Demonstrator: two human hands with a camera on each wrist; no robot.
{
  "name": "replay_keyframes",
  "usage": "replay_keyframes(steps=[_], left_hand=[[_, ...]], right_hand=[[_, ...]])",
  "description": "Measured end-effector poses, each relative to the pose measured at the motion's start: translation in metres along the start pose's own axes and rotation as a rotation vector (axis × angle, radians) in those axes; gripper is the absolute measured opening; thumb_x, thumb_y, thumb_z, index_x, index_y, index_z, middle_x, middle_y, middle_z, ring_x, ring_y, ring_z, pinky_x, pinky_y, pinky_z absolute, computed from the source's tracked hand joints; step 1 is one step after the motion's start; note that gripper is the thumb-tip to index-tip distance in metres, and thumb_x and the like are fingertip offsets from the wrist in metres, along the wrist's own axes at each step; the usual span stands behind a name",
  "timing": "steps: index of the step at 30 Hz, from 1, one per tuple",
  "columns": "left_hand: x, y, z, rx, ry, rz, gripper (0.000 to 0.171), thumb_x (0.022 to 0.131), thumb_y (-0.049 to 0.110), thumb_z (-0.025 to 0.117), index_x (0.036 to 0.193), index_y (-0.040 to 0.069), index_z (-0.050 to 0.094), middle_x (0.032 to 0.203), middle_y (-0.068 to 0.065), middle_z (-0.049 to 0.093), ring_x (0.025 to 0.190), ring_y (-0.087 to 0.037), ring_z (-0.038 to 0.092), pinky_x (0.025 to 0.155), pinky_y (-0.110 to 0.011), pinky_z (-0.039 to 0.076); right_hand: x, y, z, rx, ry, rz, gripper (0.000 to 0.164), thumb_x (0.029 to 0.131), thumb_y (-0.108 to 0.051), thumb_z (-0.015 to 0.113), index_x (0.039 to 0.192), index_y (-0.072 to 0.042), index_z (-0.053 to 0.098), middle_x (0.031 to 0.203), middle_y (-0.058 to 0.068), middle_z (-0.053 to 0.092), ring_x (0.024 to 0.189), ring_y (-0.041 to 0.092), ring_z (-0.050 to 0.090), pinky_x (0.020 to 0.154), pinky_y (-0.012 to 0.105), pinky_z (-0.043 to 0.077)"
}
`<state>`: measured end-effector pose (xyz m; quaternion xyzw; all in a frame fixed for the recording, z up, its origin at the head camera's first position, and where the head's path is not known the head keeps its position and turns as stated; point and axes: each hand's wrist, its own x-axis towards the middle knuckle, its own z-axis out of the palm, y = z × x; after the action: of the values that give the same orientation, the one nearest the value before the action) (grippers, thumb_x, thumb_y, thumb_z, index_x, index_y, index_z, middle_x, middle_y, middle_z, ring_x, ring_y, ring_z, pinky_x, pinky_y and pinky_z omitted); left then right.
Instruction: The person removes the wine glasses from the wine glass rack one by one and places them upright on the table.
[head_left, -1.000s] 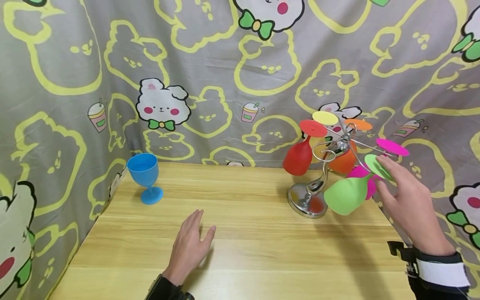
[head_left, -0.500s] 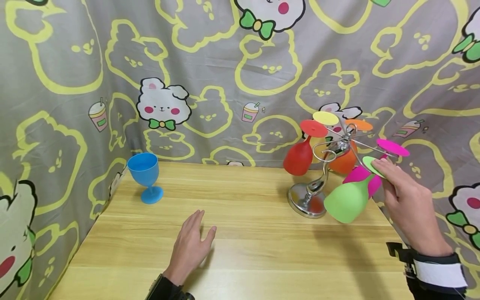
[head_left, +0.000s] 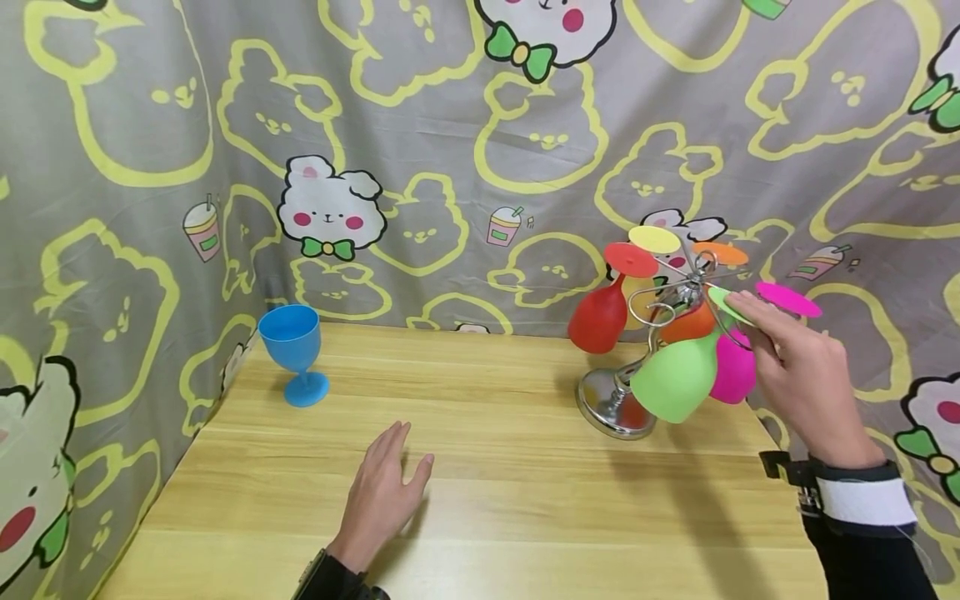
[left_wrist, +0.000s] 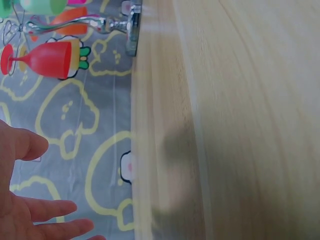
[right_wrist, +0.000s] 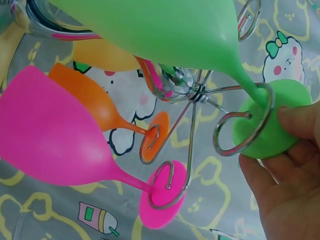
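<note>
My right hand [head_left: 806,379] pinches the round foot of a green goblet [head_left: 678,379], thumb on one face and fingers behind. The goblet tilts bowl-down, its stem within a wire loop [right_wrist: 220,135] of a chrome stemware rack [head_left: 615,404]. Around the rack hang a red goblet [head_left: 598,319], a pink goblet [right_wrist: 60,135], an orange goblet [right_wrist: 90,100] and a yellow one [head_left: 655,240], bowls down. My left hand [head_left: 382,492] is held over the table with fingers extended and nothing in it; the left wrist view shows its thumb [left_wrist: 30,145] apart from the fingers.
A blue goblet [head_left: 291,337] stands upright at the table's back left. The wooden table [head_left: 480,508] meets a patterned grey curtain [head_left: 420,125] behind and at both sides. An unoccupied wire loop [head_left: 652,307] sticks out at the rack's front left.
My right hand has brought the green goblet's foot left and upward, closer to the rack's centre, and the bowl has swung left over the rack's base. My left hand has stayed in place.
</note>
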<state>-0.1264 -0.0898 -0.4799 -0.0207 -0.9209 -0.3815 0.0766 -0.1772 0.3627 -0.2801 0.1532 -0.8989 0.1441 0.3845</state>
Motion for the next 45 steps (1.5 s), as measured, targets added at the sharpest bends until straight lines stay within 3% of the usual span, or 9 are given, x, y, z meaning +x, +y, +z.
replay_keyframes(steps=[4,9,12,17,22,27,32,36,45], left_hand=[[-0.001,0.001,0.000,-0.002,-0.007,-0.005,0.069,0.106,0.035,0.067,0.160,-0.001,0.045,0.166,-0.028,0.044,0.154,-0.050,0.042,0.121,-0.074,0.037],[-0.002,0.001,0.001,-0.001,-0.014,-0.015,0.068,0.106,0.035,0.067,0.161,0.000,0.045,0.166,-0.027,0.044,0.154,-0.050,0.042,0.121,-0.074,0.036],[-0.002,0.001,0.001,0.001,-0.013,-0.016,0.068,0.106,0.035,0.067,0.161,0.000,0.045,0.166,-0.027,0.044,0.154,-0.050,0.042,0.122,-0.074,0.036],[-0.001,0.000,0.002,-0.002,-0.012,-0.011,0.069,0.106,0.035,0.068,0.160,0.000,0.045,0.166,-0.027,0.045,0.153,-0.050,0.042,0.122,-0.073,0.037],[-0.002,0.000,0.003,-0.004,-0.006,-0.004,0.068,0.106,0.035,0.068,0.160,0.000,0.046,0.165,-0.027,0.045,0.153,-0.050,0.043,0.121,-0.074,0.038],[-0.002,0.001,0.004,-0.006,-0.011,-0.010,0.068,0.106,0.035,0.068,0.160,0.001,0.046,0.166,-0.026,0.045,0.153,-0.049,0.043,0.121,-0.074,0.038],[-0.001,0.001,0.005,-0.009,-0.011,-0.013,0.070,0.104,0.035,0.070,0.160,0.000,0.046,0.166,-0.026,0.045,0.154,-0.049,0.043,0.121,-0.073,0.038],[0.000,0.001,0.005,-0.015,-0.016,-0.018,0.071,0.105,0.036,0.069,0.161,0.000,0.045,0.167,-0.025,0.043,0.155,-0.048,0.041,0.122,-0.073,0.037],[-0.002,0.005,0.005,-0.035,-0.032,-0.011,0.069,0.105,0.033,0.069,0.161,0.001,0.045,0.168,-0.025,0.042,0.155,-0.049,0.041,0.120,-0.075,0.037]], right_hand=[[0.010,0.008,0.001,-0.006,-0.013,0.018,0.041,0.100,0.011,0.065,0.138,-0.002,0.073,0.131,0.028,0.073,0.052,-0.004,0.019,0.051,0.024,0.017],[0.016,0.019,0.001,-0.003,-0.017,0.063,0.041,0.102,0.008,0.063,0.140,-0.006,0.073,0.135,0.027,0.072,0.099,0.020,0.077,0.064,0.008,0.026],[0.017,0.025,0.000,-0.018,-0.027,0.089,0.040,0.104,0.006,0.060,0.140,-0.005,0.072,0.138,0.028,0.069,0.118,0.053,0.069,0.069,0.006,0.029],[0.011,0.033,-0.007,-0.062,-0.031,0.106,0.040,0.105,0.006,0.055,0.142,-0.003,0.070,0.140,0.028,0.067,0.080,0.032,0.075,0.051,0.020,0.019],[-0.001,0.033,-0.019,-0.085,-0.020,0.141,0.038,0.109,0.002,0.054,0.144,-0.003,0.068,0.143,0.030,0.064,0.128,0.058,0.062,0.053,0.017,0.029],[-0.015,0.025,-0.031,-0.114,0.012,0.144,0.038,0.108,0.002,0.056,0.144,-0.003,0.068,0.144,0.030,0.064,0.135,0.035,0.066,0.053,0.013,0.026],[-0.025,0.008,-0.044,-0.090,0.060,0.136,0.038,0.112,-0.004,0.052,0.146,-0.008,0.068,0.138,0.030,0.067,0.117,-0.029,0.052,0.110,0.004,0.039],[-0.029,-0.010,-0.055,-0.147,0.074,0.119,0.037,0.111,-0.004,0.054,0.144,-0.006,0.069,0.090,0.033,0.073,0.043,-0.014,0.027,0.052,0.006,0.032],[-0.038,-0.034,-0.047,0.039,0.124,0.087,0.038,0.098,0.012,0.068,0.136,0.009,0.068,0.090,-0.001,0.075,0.060,-0.021,0.031,0.051,0.006,0.025]])
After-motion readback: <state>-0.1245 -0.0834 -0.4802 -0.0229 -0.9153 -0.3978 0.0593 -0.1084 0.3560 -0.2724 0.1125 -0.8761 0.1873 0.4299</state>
